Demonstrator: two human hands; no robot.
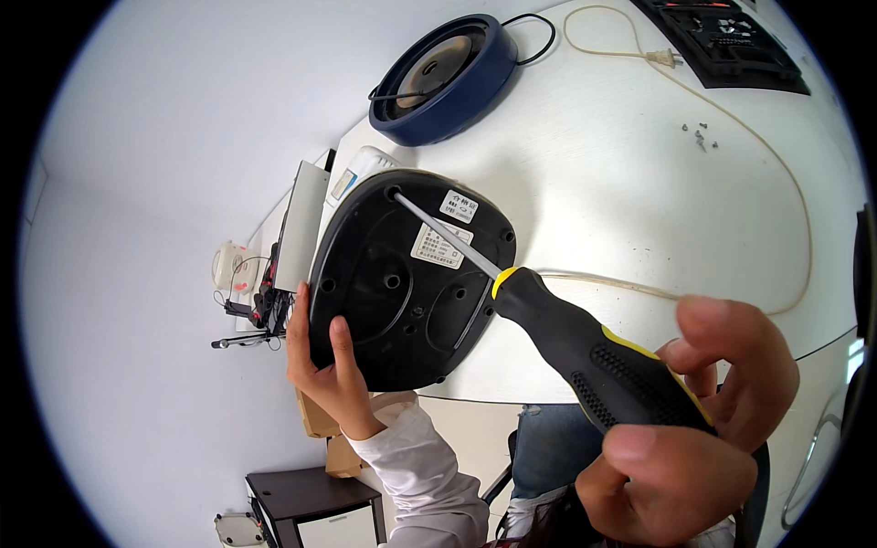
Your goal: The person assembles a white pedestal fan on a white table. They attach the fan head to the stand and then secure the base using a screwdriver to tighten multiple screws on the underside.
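Note:
A black appliance base (361, 301), rounded and pierced by several recessed holes, stands tilted with its underside facing me. Two white labels are stuck on it. My left hand (324, 361) grips its lower left edge, thumb on the underside and fingers around the rim. In my right hand (703, 411) is a screwdriver (566, 329) with a black and yellow handle, held between thumb and fingers. Its grey shaft slants up and left, and the tip sits at the hole in the upper left of the base. Whether a screw is in that hole is hidden.
Small loose screws (701, 135) lie on the white table (594, 173). A pale cord with a plug (664, 57) loops around them. At the back are a dark blue round appliance part (493, 78) and a black tool case (731, 46). A white object (365, 164) stands behind the base.

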